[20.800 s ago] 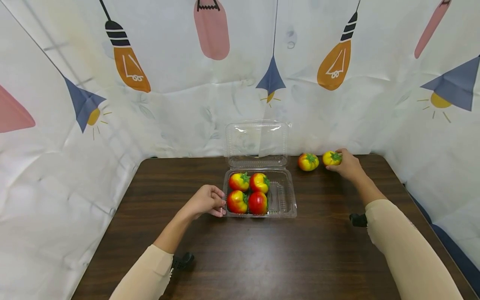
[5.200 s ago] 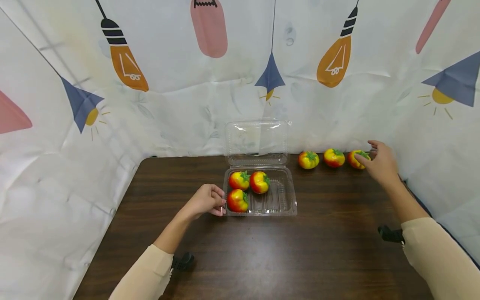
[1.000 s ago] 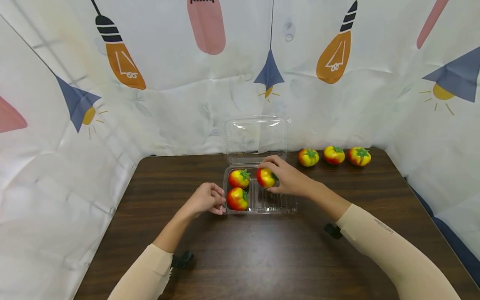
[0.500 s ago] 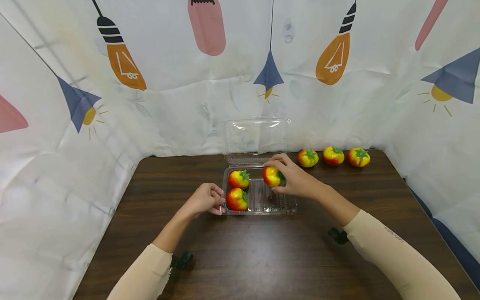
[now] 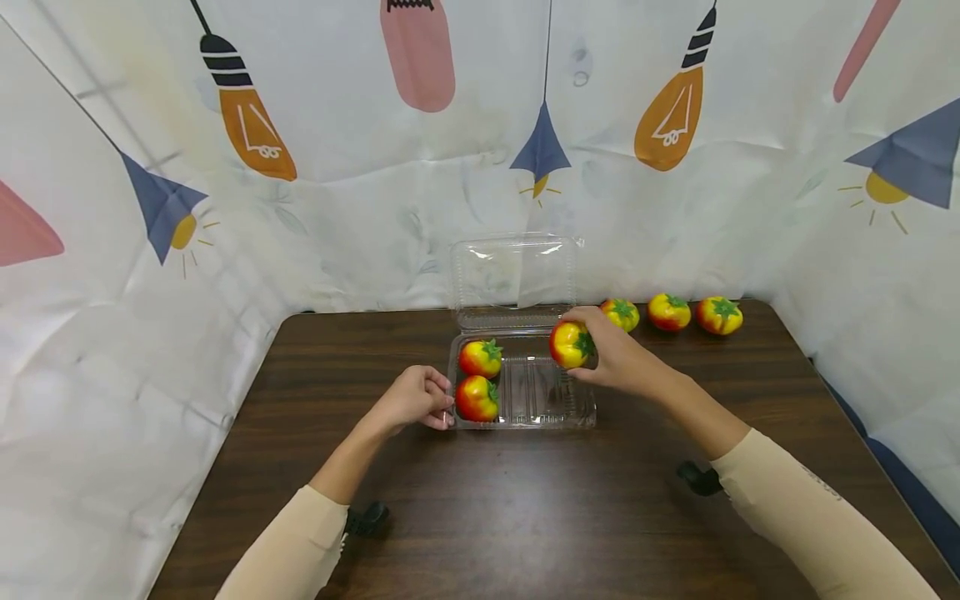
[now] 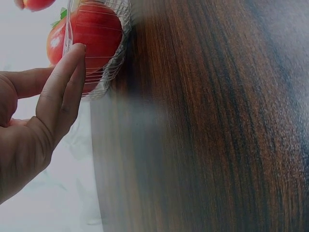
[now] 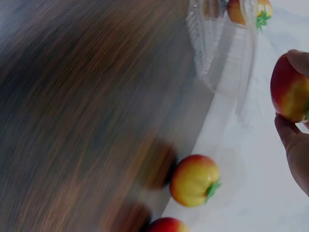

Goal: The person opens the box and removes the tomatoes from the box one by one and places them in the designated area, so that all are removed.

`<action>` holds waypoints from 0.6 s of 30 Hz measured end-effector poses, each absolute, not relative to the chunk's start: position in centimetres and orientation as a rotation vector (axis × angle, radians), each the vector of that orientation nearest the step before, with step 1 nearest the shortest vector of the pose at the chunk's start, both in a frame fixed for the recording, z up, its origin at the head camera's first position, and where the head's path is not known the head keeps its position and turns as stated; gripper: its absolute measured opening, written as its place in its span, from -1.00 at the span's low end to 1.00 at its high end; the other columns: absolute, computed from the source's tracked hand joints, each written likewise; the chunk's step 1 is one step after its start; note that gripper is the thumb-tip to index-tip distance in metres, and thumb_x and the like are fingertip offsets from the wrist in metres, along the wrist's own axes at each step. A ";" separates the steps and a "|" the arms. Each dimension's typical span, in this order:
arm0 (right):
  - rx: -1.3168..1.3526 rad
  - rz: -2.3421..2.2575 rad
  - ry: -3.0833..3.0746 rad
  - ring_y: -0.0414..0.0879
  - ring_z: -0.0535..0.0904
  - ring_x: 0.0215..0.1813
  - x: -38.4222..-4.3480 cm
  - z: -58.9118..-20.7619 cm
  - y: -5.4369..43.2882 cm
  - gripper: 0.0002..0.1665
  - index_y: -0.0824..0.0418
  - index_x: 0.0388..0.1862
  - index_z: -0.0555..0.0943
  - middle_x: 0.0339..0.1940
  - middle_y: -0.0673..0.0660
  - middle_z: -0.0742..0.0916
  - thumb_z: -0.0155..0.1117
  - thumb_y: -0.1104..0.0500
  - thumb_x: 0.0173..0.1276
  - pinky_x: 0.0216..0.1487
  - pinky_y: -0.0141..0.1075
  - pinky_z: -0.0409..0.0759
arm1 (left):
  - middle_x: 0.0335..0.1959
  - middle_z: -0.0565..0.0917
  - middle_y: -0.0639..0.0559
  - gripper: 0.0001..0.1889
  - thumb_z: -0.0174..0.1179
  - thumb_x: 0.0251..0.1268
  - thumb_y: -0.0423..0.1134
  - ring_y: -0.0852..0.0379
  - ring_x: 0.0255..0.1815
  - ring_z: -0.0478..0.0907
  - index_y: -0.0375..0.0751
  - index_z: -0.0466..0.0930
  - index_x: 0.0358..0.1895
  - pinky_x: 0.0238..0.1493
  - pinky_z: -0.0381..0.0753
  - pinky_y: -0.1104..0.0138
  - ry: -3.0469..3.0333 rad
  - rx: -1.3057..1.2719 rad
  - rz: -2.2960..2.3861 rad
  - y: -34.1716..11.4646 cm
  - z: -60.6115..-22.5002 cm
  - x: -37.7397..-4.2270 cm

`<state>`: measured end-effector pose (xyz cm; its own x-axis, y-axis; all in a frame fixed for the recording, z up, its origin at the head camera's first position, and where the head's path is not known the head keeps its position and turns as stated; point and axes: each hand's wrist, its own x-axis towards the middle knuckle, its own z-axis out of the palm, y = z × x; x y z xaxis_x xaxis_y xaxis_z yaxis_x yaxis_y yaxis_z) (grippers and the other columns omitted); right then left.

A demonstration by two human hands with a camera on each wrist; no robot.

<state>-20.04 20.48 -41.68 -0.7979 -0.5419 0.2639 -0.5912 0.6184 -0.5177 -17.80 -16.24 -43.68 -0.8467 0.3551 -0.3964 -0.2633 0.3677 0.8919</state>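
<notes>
R hand (image 5: 618, 357): grips held fruit (image 5: 570, 344) abv box (image 5: 525, 423), far right; just shifted right
L hand (image 5: 411, 400): pinches box's left edge
Box fruit (image 5: 480, 358): down to 2, left side
Row fruit (image 5: 718, 315): 3, far-right counter (image 5: 660, 417)

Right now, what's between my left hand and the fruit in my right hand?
In the head view, two fruits in the open plastic box, then its bare floor, lie between your left hand and that held fruit.

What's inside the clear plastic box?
Two red and yellow fruits sit in the left of the box; its middle is bare. The right grip and the held fruit hide the back right corner.
</notes>
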 end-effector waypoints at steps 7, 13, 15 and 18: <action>0.910 0.889 -2.774 0.18 0.48 0.34 -19.7 -41.6 22.6 -0.01 0.33 0.42 0.33 0.36 0.29 0.51 0.68 0.21 0.09 0.45 0.15 0.49 | -0.37 0.75 -0.27 -0.72 0.21 0.43 -0.51 0.05 -0.48 0.76 -0.58 0.40 0.08 -0.36 0.84 0.21 2.100 0.054 1.504 -16.5 -43.8 -17.8; 0.849 0.861 -2.813 0.22 0.47 0.35 -19.3 -41.7 24.8 -0.02 0.34 0.41 0.33 0.36 0.32 0.50 0.68 0.23 0.09 0.45 0.22 0.47 | -0.35 0.76 -0.29 -0.71 0.21 0.43 -0.50 0.05 -0.48 0.76 -0.59 0.40 0.08 -0.37 0.84 0.22 2.102 0.069 1.498 -16.3 -43.8 -17.9; 0.834 0.851 -2.823 0.23 0.45 0.38 -19.3 -41.8 25.4 -0.02 0.34 0.42 0.33 0.37 0.32 0.49 0.68 0.23 0.09 0.47 0.23 0.44 | -0.35 0.75 -0.30 -0.71 0.21 0.43 -0.51 0.05 -0.48 0.76 -0.59 0.40 0.08 -0.36 0.84 0.20 2.104 0.071 1.498 -16.3 -43.8 -17.9; 0.801 0.827 -2.837 0.27 0.40 0.42 -19.3 -42.1 26.4 -0.03 0.33 0.42 0.35 0.39 0.34 0.46 0.68 0.23 0.10 0.45 0.27 0.45 | -0.33 0.75 -0.32 -0.70 0.21 0.43 -0.51 0.04 -0.48 0.76 -0.60 0.39 0.09 -0.35 0.84 0.18 2.103 0.075 1.497 -16.3 -43.7 -17.9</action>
